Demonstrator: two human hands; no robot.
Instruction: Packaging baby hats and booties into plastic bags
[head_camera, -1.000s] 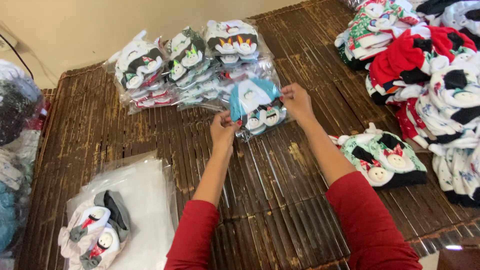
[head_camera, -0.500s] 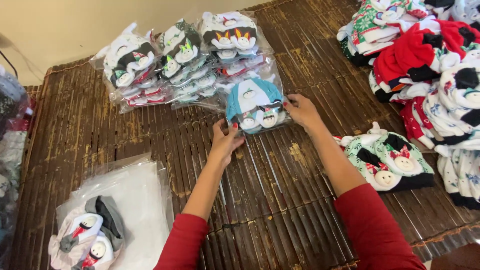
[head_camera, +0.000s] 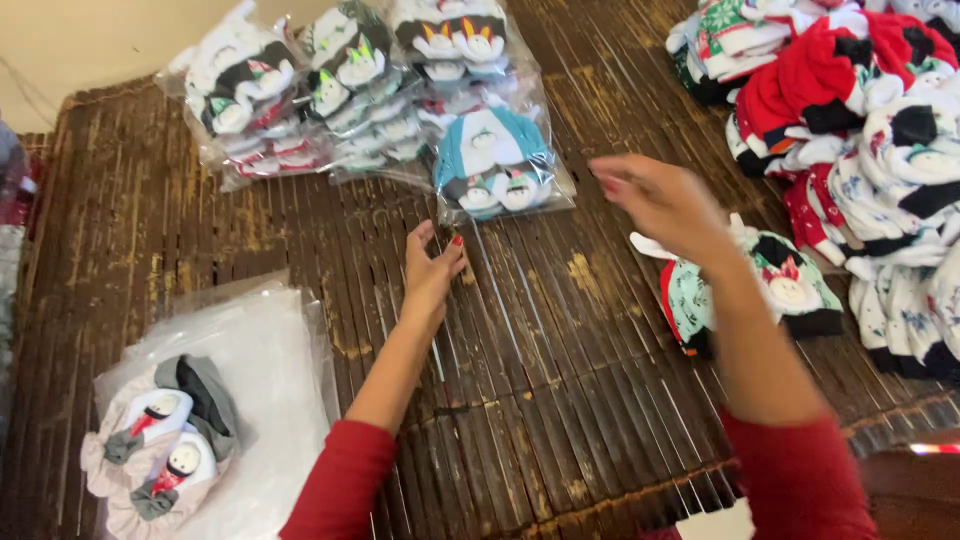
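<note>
We see our left hand (head_camera: 432, 265) resting open and empty on the slatted desk (head_camera: 560, 380), just below the bagged blue socks (head_camera: 497, 165); our right hand (head_camera: 662, 200) hovers open beside them, holding nothing.

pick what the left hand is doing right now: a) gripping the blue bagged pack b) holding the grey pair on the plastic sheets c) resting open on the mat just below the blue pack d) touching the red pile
c: the left hand lies open on the mat, fingertips just short of the blue pack, holding nothing; the right hand hovers blurred above the mat, also empty.
</note>
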